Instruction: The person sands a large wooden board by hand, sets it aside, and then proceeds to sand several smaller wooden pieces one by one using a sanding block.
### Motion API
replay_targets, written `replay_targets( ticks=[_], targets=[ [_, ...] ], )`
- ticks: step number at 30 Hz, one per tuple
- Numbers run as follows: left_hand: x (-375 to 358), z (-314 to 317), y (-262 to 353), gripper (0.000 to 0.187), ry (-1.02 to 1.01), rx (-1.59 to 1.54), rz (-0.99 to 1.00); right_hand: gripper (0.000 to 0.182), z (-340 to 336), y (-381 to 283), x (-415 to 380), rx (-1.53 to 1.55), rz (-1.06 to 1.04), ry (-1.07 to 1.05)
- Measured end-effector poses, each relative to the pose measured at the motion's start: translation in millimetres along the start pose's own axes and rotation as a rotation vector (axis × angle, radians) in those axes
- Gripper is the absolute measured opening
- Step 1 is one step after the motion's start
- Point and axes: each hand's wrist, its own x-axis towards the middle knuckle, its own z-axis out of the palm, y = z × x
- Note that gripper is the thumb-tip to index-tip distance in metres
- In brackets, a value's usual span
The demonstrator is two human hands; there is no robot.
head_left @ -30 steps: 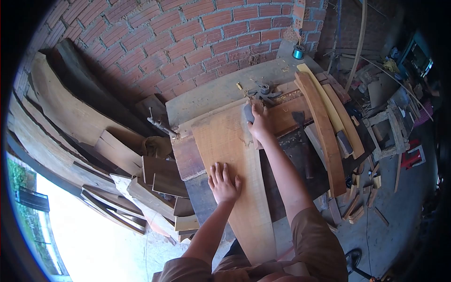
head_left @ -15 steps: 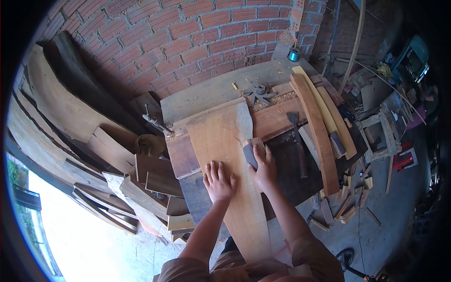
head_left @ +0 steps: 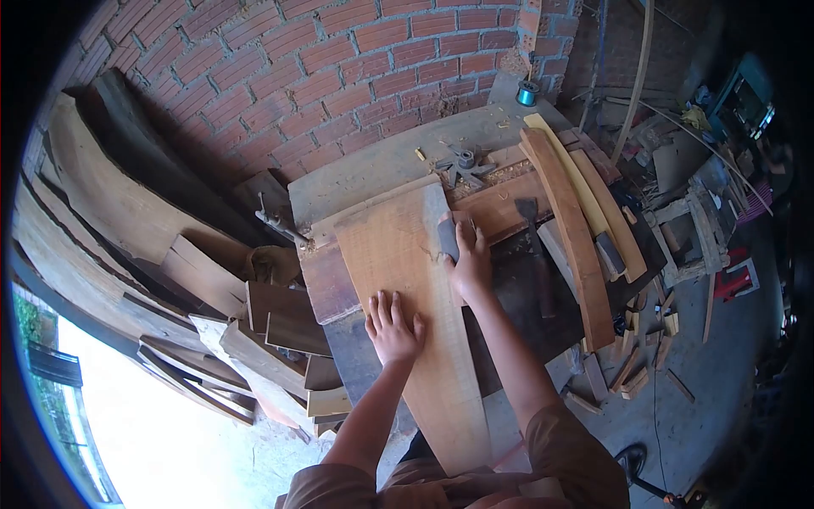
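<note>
A long, light-brown wooden board (head_left: pixel 386 242) lies across the workbench, its near end reaching toward my body. My left hand (head_left: pixel 396 329) rests flat on the board near its left edge, fingers spread and holding nothing. In my right hand (head_left: pixel 471 265) is a sanding block (head_left: pixel 448 239) with a dark grey face, gripped at the board's right edge. Part of the block is hidden behind my fingers. Right of that hand, a wide-bladed chisel (head_left: pixel 534 246) lies on the dark bench top (head_left: pixel 509 339).
Curved wooden pieces (head_left: pixel 570 237) lie along the bench's right side. A metal star-shaped part (head_left: pixel 464 166) sits among shavings at the back, near a teal spool (head_left: pixel 526 93). Boards (head_left: pixel 127 187) lean at left against a brick wall (head_left: pixel 339 76). Offcuts (head_left: pixel 636 382) litter the floor at right.
My right hand has slid the sanding block away from my body along the board's right edge. My left hand stays in the same place on the board.
</note>
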Motion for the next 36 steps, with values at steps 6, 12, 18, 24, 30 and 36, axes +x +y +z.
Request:
replay_targets(
  ticks=[6,12,18,24,30,36],
  targets=[
    [0.6,2.6,-1.3,0.059,0.03,-0.044,0.013,0.073,-76.0,-0.4,-208.4,0.057,-0.132,-0.197],
    [-1.1,5.6,-2.3,0.059,0.052,-0.048,0.014,0.067,-100.8,9.0,-293.6,0.05,-0.115,-0.198],
    [-0.6,6.2,-2.9,0.059,0.049,-0.033,0.016,0.069,-56.6,22.8,-186.1,0.169,-0.032,-0.069],
    [0.0,1.8,-0.5,0.059,0.048,-0.027,0.015,0.069,-24.7,-5.3,-40.7,0.141,0.063,-0.088],
    [-0.5,5.5,-1.8,0.059,0.069,-0.01,0.017,0.069,-20.2,30.9,-92.2,0.288,0.005,-0.038],
    [-1.0,9.2,-2.0,0.057,0.099,0.008,0.031,0.072,-90.2,40.3,-252.2,0.276,-0.046,-0.202]
  ],
)
